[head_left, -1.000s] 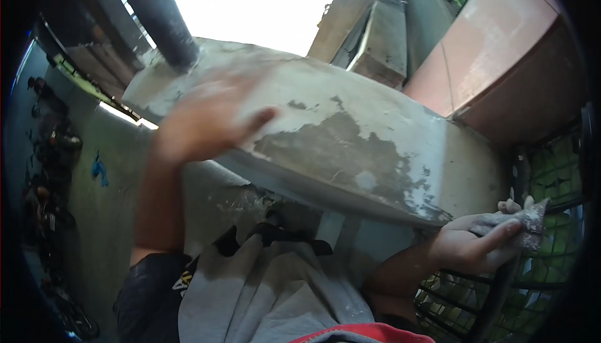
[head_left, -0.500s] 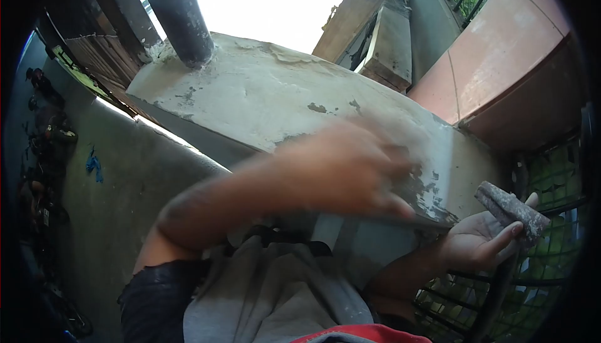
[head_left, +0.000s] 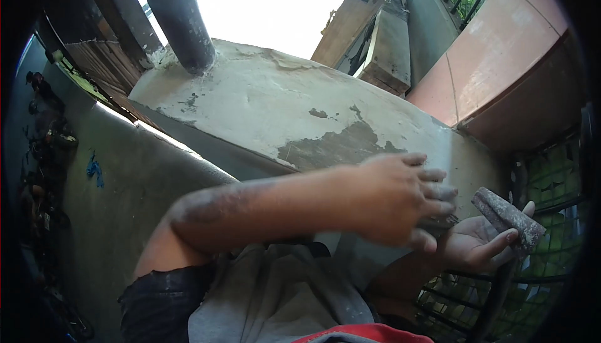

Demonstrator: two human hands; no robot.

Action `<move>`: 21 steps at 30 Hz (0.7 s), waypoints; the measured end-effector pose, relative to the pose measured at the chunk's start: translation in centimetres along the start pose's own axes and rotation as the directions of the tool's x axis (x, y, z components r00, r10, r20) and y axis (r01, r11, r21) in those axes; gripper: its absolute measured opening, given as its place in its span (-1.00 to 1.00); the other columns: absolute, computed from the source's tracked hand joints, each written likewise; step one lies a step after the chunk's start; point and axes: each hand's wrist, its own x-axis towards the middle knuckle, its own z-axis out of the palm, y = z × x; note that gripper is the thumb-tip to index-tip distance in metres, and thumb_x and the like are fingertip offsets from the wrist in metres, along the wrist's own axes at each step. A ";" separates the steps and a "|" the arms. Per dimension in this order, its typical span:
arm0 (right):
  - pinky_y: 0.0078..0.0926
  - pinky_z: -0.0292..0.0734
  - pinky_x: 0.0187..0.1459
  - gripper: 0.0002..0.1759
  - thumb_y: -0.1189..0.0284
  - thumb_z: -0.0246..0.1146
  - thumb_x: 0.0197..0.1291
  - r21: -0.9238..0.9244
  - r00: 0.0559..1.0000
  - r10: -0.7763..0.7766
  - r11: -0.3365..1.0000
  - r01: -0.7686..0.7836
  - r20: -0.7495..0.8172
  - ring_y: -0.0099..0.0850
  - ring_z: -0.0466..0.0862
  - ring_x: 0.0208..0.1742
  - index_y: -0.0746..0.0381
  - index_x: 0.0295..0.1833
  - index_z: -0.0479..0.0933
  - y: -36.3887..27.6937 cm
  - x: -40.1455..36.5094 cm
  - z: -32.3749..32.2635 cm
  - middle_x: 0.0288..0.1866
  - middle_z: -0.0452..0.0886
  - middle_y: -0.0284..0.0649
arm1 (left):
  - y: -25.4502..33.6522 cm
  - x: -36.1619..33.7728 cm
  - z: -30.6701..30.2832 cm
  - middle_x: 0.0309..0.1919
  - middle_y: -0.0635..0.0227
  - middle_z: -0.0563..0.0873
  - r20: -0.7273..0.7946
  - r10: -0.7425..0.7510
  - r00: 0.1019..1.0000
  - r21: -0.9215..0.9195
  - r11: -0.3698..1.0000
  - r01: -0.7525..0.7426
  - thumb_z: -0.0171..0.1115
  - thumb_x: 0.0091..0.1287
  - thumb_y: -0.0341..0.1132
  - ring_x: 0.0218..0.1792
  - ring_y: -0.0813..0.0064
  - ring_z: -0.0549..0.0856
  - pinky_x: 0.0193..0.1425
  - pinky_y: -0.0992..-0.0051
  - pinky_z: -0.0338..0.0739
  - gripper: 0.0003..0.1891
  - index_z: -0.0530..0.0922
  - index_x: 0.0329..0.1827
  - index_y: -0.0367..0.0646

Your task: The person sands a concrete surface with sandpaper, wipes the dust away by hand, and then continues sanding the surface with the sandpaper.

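My left hand [head_left: 407,196] reaches across from the left, palm down, with its fingers stretched out over the right part of a pale ledge [head_left: 250,89]. Nothing shows in its grip, and its palm is hidden. Paint has peeled off the ledge in a grey bare patch [head_left: 335,148] just beyond the hand. On the right, my right hand [head_left: 485,243] is turned palm up, its thumb and fingers closed on a greyish-purple folded piece of sandpaper [head_left: 510,215] dusted with white. Whitish dust also coats the fingers of both hands.
A dark round post [head_left: 175,20] rises from the ledge's left end. Wooden boards [head_left: 388,49] lie beyond it, beside a pink wall [head_left: 494,36]. Black metal bars [head_left: 501,286] stand at lower right. Far below left are a blue scrap [head_left: 94,169] and parked motorcycles [head_left: 50,130].
My left hand, blurred by motion before, has moved right and toward me, uncovering the bare patch. The right hand keeps hold of the sandpaper in nearly the same place.
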 end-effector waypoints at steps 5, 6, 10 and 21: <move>-0.21 0.66 0.32 -0.31 0.29 0.06 0.56 0.000 1.000 0.000 1.000 0.000 0.006 -0.07 0.62 0.36 0.68 0.49 0.19 -0.1 0.3 0.4 0.40 0.47 0.42 | -0.9 -0.8 -8.8 -0.01 0.21 0.81 0.112 -0.904 0.413 0.682 0.372 0.630 -0.06 0.62 0.28 0.05 0.07 0.80 0.42 0.06 0.49 -0.31 0.56 0.44 -0.12; -0.20 0.66 0.33 -0.32 0.29 0.05 0.56 -0.003 1.000 0.014 1.000 -0.014 0.010 -0.07 0.62 0.36 0.68 0.49 0.19 -0.2 0.2 0.6 0.40 0.47 0.42 | 0.1 -1.8 -10.4 -0.08 0.25 0.83 0.103 -0.890 0.445 0.833 0.322 0.451 -0.08 0.62 0.30 -0.03 0.05 0.82 0.40 0.07 0.50 -0.29 0.56 0.43 -0.15; -0.19 0.67 0.32 -0.32 0.29 0.05 0.56 -0.023 0.998 -0.001 1.000 0.002 0.062 -0.07 0.62 0.36 0.68 0.49 0.19 0.5 0.4 -0.5 0.40 0.48 0.41 | -2.1 -6.0 -6.0 0.32 -0.06 0.64 -0.050 -0.285 0.957 0.329 0.900 0.285 -0.15 0.61 0.34 0.36 0.06 0.63 0.57 0.08 0.39 -0.22 0.43 0.55 -0.14; -0.19 0.65 0.35 -0.31 0.31 0.06 0.56 -0.022 0.997 0.017 1.000 -0.016 0.080 -0.05 0.62 0.36 0.66 0.52 0.14 0.6 0.5 -0.9 0.37 0.50 0.44 | -1.0 -14.1 -7.9 0.77 0.29 0.05 0.039 -0.654 0.756 0.456 0.685 0.569 -0.26 0.12 0.80 0.75 0.03 0.00 0.77 -0.10 -0.09 0.19 0.06 0.77 0.33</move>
